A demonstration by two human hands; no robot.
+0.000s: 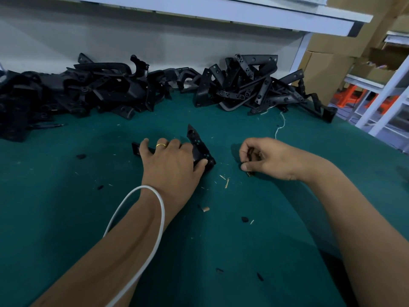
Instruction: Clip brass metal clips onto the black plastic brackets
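Observation:
A black plastic bracket (197, 142) lies on the green table mat (66, 196) at the centre, one perforated arm tilted upward. My left hand (170, 160) lies over it, fingers curled on the far bar and thumb pressed against the near corner. To the right, my right hand (263, 158) pinches a small dark clip (250, 154) between thumb and fingertips, just above the mat and apart from the bracket. The clip looks dark in this light; its shape is mostly hidden by the fingers.
Two heaps of black brackets stand at the back: a large pile at left (66, 94) and another at right (254, 85). Small black bits and straw-like scraps (226, 181) dot the mat. A white shelf (221, 14) overhangs the back. The table edge drops off at right.

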